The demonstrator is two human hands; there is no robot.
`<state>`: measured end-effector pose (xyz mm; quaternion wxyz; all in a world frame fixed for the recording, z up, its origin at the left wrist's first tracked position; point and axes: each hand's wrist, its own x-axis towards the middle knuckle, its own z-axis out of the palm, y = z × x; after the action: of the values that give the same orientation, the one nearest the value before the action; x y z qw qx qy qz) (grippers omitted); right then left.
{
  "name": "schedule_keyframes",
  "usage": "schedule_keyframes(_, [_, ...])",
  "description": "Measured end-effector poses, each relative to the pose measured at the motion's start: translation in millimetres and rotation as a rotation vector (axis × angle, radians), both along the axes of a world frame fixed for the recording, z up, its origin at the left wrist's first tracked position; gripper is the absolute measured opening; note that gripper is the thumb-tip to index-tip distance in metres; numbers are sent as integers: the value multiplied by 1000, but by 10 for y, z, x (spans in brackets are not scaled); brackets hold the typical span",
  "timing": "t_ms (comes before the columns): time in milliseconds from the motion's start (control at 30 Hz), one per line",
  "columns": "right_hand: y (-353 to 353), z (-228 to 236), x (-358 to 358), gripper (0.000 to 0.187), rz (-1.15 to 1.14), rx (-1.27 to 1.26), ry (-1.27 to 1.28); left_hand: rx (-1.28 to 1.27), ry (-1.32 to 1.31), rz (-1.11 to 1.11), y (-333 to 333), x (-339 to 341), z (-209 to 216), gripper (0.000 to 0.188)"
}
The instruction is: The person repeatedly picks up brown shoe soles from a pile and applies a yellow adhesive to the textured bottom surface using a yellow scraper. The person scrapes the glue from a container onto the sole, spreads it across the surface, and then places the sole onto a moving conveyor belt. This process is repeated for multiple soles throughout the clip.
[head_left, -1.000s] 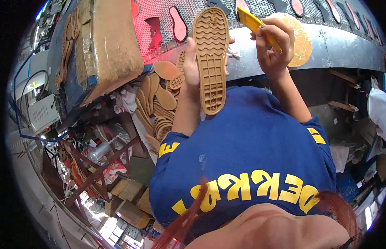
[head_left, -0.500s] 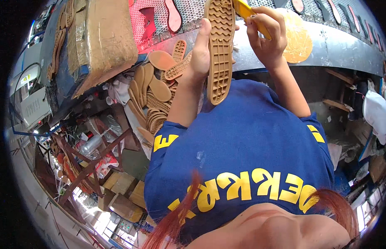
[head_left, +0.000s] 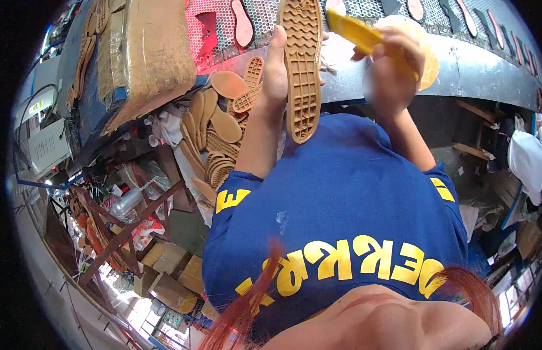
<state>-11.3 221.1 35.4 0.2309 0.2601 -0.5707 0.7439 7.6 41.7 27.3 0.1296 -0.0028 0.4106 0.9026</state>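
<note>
A tan rubber shoe sole (head_left: 304, 76) stands upright in my left hand (head_left: 275, 73), its gridded, wavy-ribbed face turned toward me. The thumb lies along the left edge and fingertips show at the right edge. My right hand (head_left: 394, 73), blurred by motion, grips a yellow tool (head_left: 355, 32) with a flat slim body, like a utility knife; its working tip is too blurred to make out. The tool points up and left, a short way right of the sole and apart from it.
More tan soles (head_left: 215, 137) lie heaped below my left forearm. A taped cardboard box (head_left: 157, 52) stands at the left. Ahead runs a metal bench edge (head_left: 457, 61) with a perforated belt carrying pink and black shoe pieces (head_left: 243, 23). A round yellowish disc (head_left: 427, 58) sits behind my right hand.
My right hand has swung right, drawing the yellow tool away from the sole's upper edge. The sole, still in my left hand, has shifted slightly left and up.
</note>
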Motion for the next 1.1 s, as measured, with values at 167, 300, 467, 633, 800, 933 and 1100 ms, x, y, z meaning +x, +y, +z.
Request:
schedule_keyframes(167, [175, -20, -311, 22, -90, 60, 20, 140, 92, -16, 3, -13, 29, 74])
schedule_keyframes(300, [52, -30, -433, 22, -189, 312, 201, 222, 86, -95, -11, -38, 60, 75])
schedule_keyframes(467, [-113, 99, -191, 25, -60, 512, 188, 405, 26, -94, -63, -35, 63, 78])
schedule_keyframes(633, [-78, 122, -129, 21, 160, 475, 109, 369, -36, -83, -93, -28, 92, 85])
schedule_keyframes(800, [-173, 115, -119, 30, 94, 561, 188, 327, -159, -20, -90, -106, -73, 82])
schedule_keyframes(933, [-160, 160, 120, 32, 540, 546, 96, 673, -106, -205, -165, -176, -258, 81])
schedule_keyframes(1100, [-235, -127, -435, 41, 208, 545, 4, 694, -57, -169, -154, -138, -429, 78])
